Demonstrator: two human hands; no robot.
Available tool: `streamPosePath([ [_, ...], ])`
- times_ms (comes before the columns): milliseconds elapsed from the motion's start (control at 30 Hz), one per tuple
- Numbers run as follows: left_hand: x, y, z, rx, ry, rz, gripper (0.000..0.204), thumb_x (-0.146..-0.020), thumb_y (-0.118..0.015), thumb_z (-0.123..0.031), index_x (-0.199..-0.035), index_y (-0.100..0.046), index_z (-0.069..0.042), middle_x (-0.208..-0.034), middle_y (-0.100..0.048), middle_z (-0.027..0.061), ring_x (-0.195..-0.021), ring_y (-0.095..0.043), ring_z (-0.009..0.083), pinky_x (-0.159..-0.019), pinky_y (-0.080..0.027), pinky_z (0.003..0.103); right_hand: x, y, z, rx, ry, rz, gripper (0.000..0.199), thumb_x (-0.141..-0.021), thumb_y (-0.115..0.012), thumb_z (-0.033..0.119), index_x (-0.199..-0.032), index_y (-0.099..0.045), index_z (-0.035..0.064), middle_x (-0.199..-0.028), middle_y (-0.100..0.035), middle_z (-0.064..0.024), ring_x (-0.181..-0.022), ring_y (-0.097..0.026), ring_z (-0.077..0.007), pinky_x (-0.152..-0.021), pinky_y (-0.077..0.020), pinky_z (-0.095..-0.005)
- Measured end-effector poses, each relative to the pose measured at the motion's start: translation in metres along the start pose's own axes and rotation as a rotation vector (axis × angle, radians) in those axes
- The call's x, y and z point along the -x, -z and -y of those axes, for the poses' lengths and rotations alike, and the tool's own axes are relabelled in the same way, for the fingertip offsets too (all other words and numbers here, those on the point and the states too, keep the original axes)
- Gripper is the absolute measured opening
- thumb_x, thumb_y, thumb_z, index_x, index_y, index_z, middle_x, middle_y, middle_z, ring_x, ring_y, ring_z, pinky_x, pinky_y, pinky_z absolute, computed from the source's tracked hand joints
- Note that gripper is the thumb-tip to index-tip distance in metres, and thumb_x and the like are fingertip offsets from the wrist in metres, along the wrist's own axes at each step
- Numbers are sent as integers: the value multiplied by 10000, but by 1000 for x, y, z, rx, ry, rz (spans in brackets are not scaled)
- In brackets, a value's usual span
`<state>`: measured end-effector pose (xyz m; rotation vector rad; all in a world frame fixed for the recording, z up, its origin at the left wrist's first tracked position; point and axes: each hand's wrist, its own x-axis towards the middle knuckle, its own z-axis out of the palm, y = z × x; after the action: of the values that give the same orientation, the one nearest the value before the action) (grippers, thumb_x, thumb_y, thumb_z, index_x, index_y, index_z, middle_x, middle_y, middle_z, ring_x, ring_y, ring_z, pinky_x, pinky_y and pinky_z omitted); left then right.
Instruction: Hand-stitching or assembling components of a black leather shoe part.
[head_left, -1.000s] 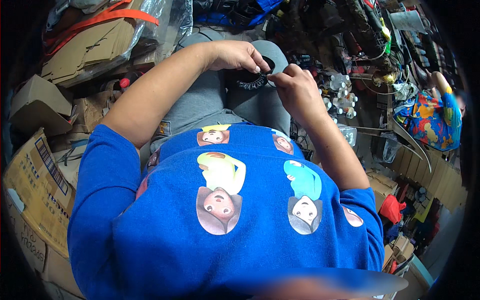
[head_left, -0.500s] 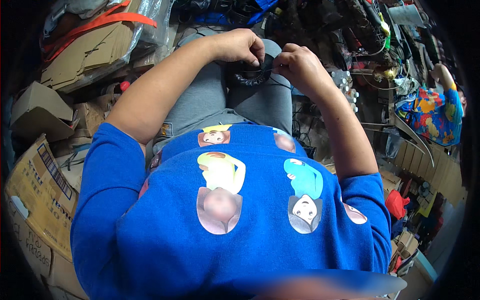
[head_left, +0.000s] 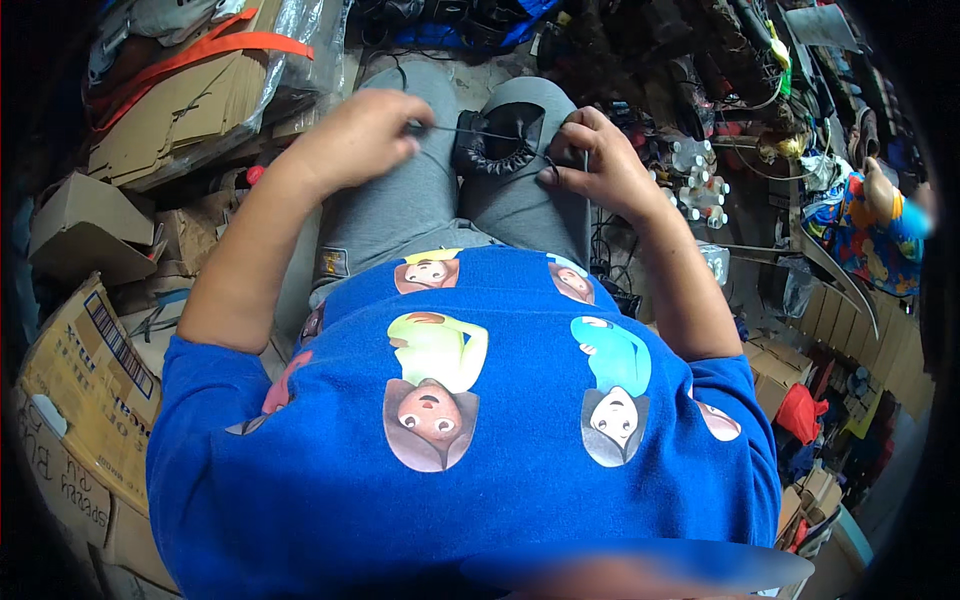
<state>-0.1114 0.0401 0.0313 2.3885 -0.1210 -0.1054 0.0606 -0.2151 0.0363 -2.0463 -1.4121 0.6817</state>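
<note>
Black padded ring (head_left: pixel 492 152), a soft round piece like an ear cushion, lies on the person's lap across the grey trousers (head_left: pixel 420 200), up near the knees, where both hands can reach it and it cannot roll off. Big brown cardboard boxes (head_left: pixel 90 350) are stacked on the person's left side, and a messy heap of wires and small white bottles (head_left: pixel 692 175) sits on the floor to the right, close by. The left hand (head_left: pixel 355 135) is closed in a pinch on a thin dark thread (head_left: pixel 465 130) and holds it out to the side, so the thread runs tight to the ring. The right hand (head_left: pixel 595 165) rests on the ring's edge with bent fingers and presses it to the knee; it seems to pinch a small thin tool, maybe a needle, but that is too tiny to tell.
</note>
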Motion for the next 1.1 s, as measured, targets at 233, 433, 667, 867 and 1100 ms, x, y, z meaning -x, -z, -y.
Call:
streamPosePath([
  [233,-40,-13,-21,1090,49,-530,258,-942,-477,-243,-968,-622,-30,-983,-642,136,-899,-615,236,-824,-444,339,-26,-18,-28,-1670,-277,-738,378,-959,-432,375,-897,-609,46,-893,-607,-124,-857,-585,-280,-862,-470,-422],
  [433,-40,-19,9,1759,40,-140,381,-980,-375,-326,-652,-345,-135,-575,-262,-23,-517,-293,132,-699,-410,341,9,-12,-25,-1724,-325,-348,477,-968,-385,421,-579,-347,147,-493,-241,24,-431,-220,-111,-557,-307,-288],
  [667,-22,26,27,661,438,-168,287,-938,-495,-271,-1033,-604,-22,-888,-646,66,-876,-596,161,-774,-490,296,49,4,-61,-1296,-745,-264,317,-907,-566,312,-1009,-576,11,-1003,-618,-131,-933,-586,-250,-881,-457,-392],
  [867,32,59,34,781,212,-463,378,-772,-682,-104,-1142,-619,-64,-1113,-589,48,-971,-563,129,-827,-460,302,41,47,-58,-228,-405,-320,480,-790,-697,164,-1245,-556,106,-1076,-555,-107,-941,-542,-142,-823,-471,-281],
  [1100,-36,-17,-32,-36,-132,124,284,-727,-714,-186,-974,-653,-60,-991,-559,105,-943,-568,300,-829,-459,373,-84,25,53,632,-202,379,483,-726,-680,444,-1046,-649,84,-962,-660,-166,-921,-630,-308,-805,-488,-379],
])
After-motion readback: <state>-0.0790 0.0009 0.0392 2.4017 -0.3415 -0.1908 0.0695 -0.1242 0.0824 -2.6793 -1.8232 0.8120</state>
